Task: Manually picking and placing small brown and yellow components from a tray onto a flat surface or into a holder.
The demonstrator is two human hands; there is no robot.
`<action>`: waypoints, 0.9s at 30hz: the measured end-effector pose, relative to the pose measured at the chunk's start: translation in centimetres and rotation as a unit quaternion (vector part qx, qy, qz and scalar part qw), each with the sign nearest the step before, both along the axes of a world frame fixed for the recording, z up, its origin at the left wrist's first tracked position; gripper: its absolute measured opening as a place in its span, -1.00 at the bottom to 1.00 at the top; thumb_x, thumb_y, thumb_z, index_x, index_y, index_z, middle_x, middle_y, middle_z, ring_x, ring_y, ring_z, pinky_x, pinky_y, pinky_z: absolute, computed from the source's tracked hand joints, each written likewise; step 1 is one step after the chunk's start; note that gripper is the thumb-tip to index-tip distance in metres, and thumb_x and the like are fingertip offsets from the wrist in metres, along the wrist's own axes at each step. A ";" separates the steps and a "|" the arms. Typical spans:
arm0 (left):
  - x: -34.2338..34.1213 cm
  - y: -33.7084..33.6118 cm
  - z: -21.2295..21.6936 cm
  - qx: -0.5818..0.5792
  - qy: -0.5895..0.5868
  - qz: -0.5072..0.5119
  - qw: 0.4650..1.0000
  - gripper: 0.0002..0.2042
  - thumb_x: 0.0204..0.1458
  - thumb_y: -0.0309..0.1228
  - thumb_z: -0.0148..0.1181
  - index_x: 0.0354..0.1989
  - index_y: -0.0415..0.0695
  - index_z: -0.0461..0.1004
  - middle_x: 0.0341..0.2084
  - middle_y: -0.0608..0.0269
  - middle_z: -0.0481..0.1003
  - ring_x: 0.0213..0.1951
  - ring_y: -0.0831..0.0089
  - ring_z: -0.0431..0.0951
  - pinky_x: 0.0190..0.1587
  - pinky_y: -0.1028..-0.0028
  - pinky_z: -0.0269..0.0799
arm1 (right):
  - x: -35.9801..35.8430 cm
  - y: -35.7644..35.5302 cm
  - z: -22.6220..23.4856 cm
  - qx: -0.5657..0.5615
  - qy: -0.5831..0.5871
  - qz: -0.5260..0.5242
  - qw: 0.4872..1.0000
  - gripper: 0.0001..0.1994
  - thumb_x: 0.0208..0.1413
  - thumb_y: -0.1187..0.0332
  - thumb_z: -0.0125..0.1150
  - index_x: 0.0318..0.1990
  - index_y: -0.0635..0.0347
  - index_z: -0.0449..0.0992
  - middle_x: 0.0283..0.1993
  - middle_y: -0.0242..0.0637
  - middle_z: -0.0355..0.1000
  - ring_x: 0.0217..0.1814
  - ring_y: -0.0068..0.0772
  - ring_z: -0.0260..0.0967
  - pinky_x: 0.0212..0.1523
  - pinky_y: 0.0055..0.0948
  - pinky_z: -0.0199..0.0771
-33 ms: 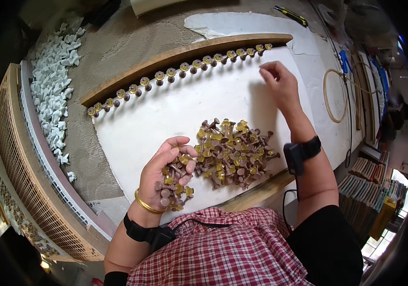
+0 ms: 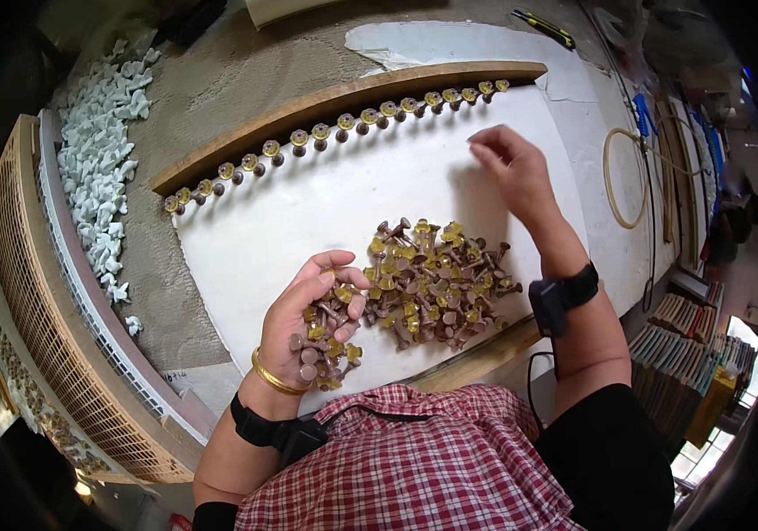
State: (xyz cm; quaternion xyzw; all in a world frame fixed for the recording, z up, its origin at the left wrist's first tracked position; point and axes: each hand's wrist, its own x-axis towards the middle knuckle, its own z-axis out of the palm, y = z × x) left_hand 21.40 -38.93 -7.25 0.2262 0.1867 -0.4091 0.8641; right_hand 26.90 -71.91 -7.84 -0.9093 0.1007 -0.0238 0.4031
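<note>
My left hand [image 2: 304, 305] is cupped, its fingers curled round a bunch of small brown-stemmed pieces [image 2: 330, 347] with flat round ends and yellow flower-shaped heads. Just right of it, a heap of the same pieces [image 2: 437, 288] lies on a white board [image 2: 246, 257]. Over the board's right part hovers my right hand [image 2: 516, 168], apart from the heap. Its thumb and forefinger are slightly parted, and I see nothing between them. Along a wooden strip [image 2: 335, 100] at the board's far side stands a row of these pieces [image 2: 298, 137], yellow heads toward the strip.
Many small white pieces [image 2: 100, 168] lie on the grey surface at far left, beside trays with lattice sides [image 2: 69, 310]. At the far right are a yellow-black utility knife [image 2: 543, 29] and a looped tan hose [image 2: 607, 190]. Another wooden strip [image 2: 476, 354] borders the board near me.
My right hand has moved slightly left and nearer to me, its thumb and forefinger a little farther apart. My left hand stays round its bunch.
</note>
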 end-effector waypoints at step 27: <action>-0.2 -0.7 0.2 -0.001 0.012 -0.004 1.000 -0.71 0.26 -0.40 -0.06 0.10 -0.23 0.30 -0.19 0.06 0.49 -0.33 0.40 0.49 -0.51 0.56 0.45 | 2.3 -5.5 -1.1 0.010 -0.099 -0.139 0.985 -0.88 0.22 0.43 0.25 -0.17 0.28 0.60 -0.28 -0.28 0.62 -0.24 -0.54 0.54 -0.16 -0.52 0.50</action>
